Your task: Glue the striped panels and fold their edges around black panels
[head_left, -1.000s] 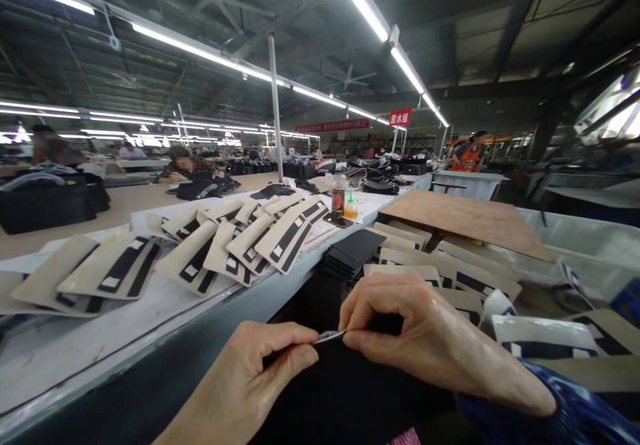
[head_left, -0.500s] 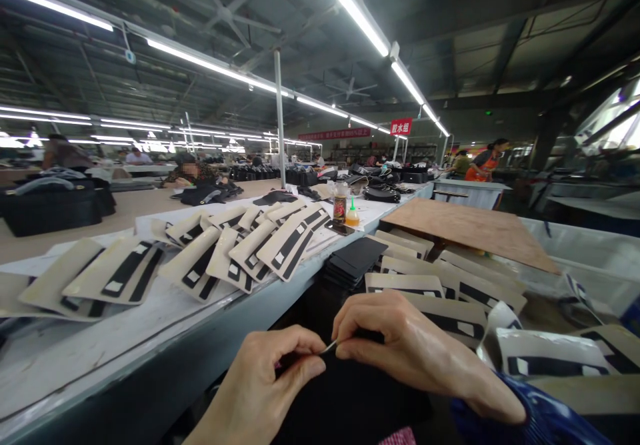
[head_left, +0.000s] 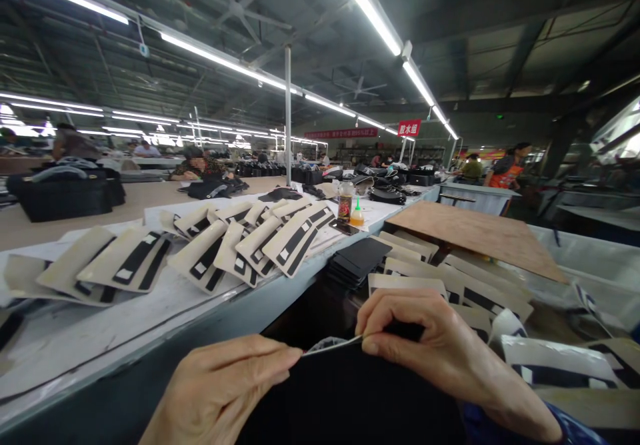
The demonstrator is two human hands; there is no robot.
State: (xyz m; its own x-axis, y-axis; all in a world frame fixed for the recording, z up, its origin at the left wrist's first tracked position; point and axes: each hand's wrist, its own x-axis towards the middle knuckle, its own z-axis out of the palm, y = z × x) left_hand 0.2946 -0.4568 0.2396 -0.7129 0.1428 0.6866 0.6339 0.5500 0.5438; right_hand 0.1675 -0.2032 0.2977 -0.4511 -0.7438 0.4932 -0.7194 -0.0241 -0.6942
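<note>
Low in the head view, a thin black sheet-like panel (head_left: 330, 372) with a pale upper edge is stretched between my hands. At its left end, my left hand (head_left: 225, 382) is closed, thumb and fingers pressed together on the edge. My right hand (head_left: 417, 335) pinches the same edge farther right, between thumb and forefinger. A crinkled greyish strip shows behind the edge between the hands. The panel's lower part blends into the dark area below, so its full outline cannot be made out.
Beige pieces with black strips (head_left: 297, 238) lie overlapped along the bench (head_left: 185, 318) at left. More beige pieces (head_left: 560, 358) lie at right, near a brown board (head_left: 475, 232). Black panels (head_left: 357, 258) are stacked ahead, near a green-tipped bottle (head_left: 357, 215). Other people are farther back.
My left hand has moved left and my right hand slightly right, widening the gap between them. More of the panel's pale edge now shows. The whole view has shifted slightly.
</note>
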